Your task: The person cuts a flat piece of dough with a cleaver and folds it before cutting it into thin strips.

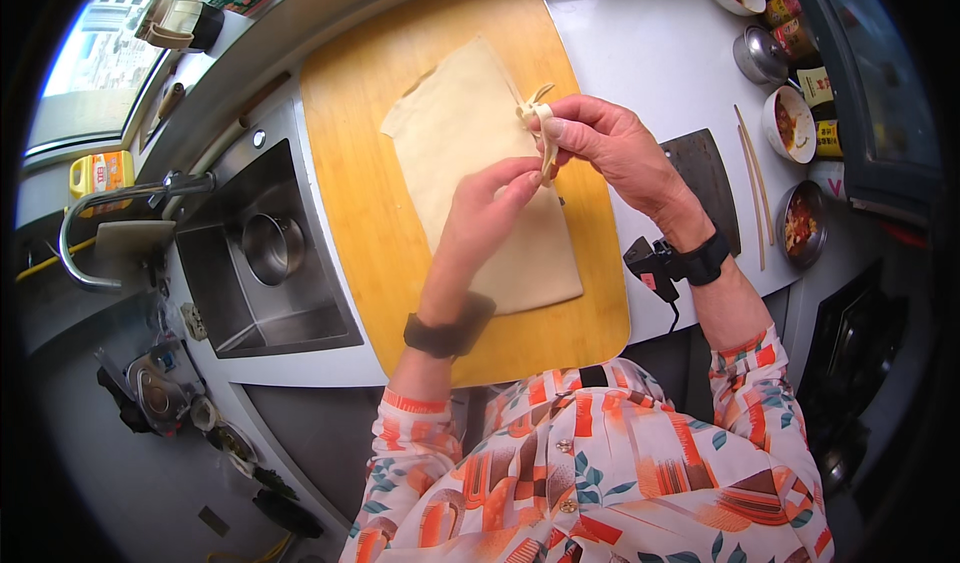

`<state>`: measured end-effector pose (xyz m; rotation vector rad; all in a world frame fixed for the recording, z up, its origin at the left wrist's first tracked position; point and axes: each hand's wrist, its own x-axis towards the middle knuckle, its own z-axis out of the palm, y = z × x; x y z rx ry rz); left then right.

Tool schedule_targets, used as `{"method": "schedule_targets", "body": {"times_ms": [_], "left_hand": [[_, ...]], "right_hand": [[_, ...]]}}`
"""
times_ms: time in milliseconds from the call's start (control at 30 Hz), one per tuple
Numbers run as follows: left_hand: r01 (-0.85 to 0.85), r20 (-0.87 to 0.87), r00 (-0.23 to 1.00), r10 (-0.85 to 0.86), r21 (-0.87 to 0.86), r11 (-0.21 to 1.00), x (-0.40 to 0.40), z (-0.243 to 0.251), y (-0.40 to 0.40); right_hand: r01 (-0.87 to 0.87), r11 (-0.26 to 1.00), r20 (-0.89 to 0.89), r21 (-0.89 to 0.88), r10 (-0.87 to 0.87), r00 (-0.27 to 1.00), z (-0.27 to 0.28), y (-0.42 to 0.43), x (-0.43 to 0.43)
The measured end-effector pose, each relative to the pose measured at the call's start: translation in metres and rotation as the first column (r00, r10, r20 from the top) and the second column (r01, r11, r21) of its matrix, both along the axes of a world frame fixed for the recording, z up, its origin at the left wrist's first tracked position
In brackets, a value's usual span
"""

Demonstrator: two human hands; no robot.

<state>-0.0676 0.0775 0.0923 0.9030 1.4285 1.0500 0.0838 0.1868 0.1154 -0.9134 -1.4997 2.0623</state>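
A large flat sheet of rolled dough (465,120) lies on a yellow wooden board (345,112), its far left edge ragged. Over the sheet's right side, my right hand (600,135) pinches a bunch of thin dough strips (541,116) between thumb and fingers. The strips loop and dangle from that grip. My left hand (495,203) has its thumb and forefinger closed at the lower end of the hanging strips. Wrist straps with devices are on both forearms.
Left of the board is a steel sink (255,315) holding a metal pot (274,249), with a curved faucet (97,195). On the right lie a cleaver-like dark blade (705,180) and wooden chopsticks (752,180). Bowls of food (802,225) and jars line the right side.
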Motion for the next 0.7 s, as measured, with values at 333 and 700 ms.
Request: {"method": "schedule_targets", "body": {"times_ms": [333,700], "left_hand": [[-0.022,0.145,0.989,0.002,0.137,0.990,-0.001,0.031,0.011],[-0.066,0.084,0.995,0.046,0.241,0.968,-0.008,0.024,0.010]], "right_hand": [[-0.176,0.982,-0.136,0.061,0.183,0.974,0.017,0.002,0.001],[-0.168,0.983,-0.132,0.071,0.176,0.976,0.017,-0.002,-0.004]]}}
